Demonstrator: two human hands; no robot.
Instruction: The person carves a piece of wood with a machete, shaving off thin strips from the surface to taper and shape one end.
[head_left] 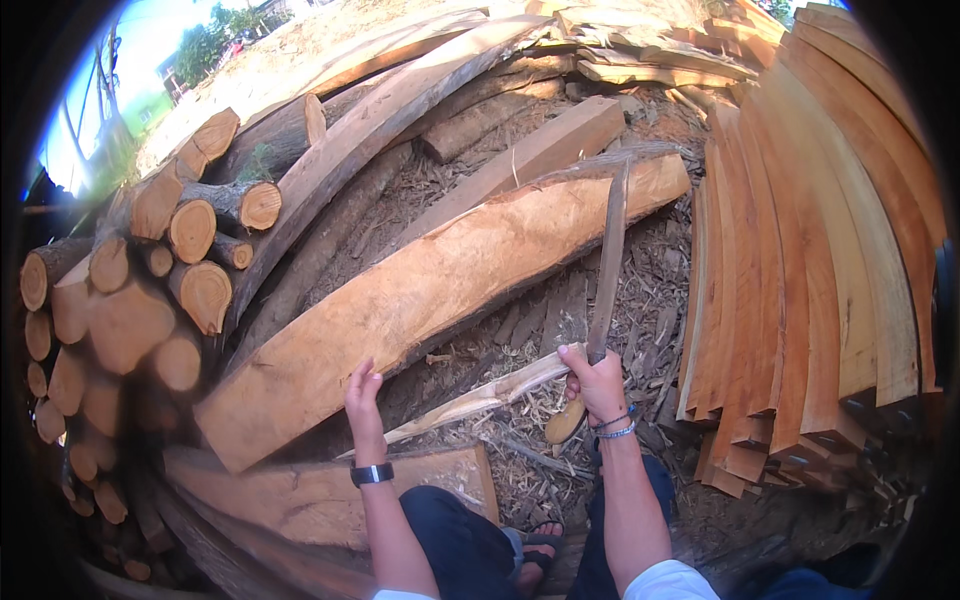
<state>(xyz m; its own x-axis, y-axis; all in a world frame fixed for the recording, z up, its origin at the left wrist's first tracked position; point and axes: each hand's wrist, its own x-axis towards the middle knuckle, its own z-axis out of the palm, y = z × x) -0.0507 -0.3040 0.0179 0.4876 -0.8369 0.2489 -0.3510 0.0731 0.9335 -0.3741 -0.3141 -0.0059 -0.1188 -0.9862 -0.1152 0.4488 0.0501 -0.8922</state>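
My right hand [597, 388] is closed round the grip of a long, dark-bladed machete [608, 262], its blade pointing away from me. A pale wooden handle end [565, 422] shows below that hand. My right thumb lies against the near right end of a split strip of pale wood [490, 393], which slants down to the left. My left hand [364, 400], a dark band on its wrist, is raised beside the strip's lower end with its fingers stretched out. It seems to hold nothing. Just beyond both hands lies a thick, rough-sawn slab [420, 290], and the blade's far part overlaps it.
Cut logs [190, 232] are stacked at the left. Curved sawn planks [790, 260] stand in a row at the right. A shorter board [340, 495] lies by my knees. Long beams [370, 130] lie farther off. Bark and chips [640, 300] litter the ground.
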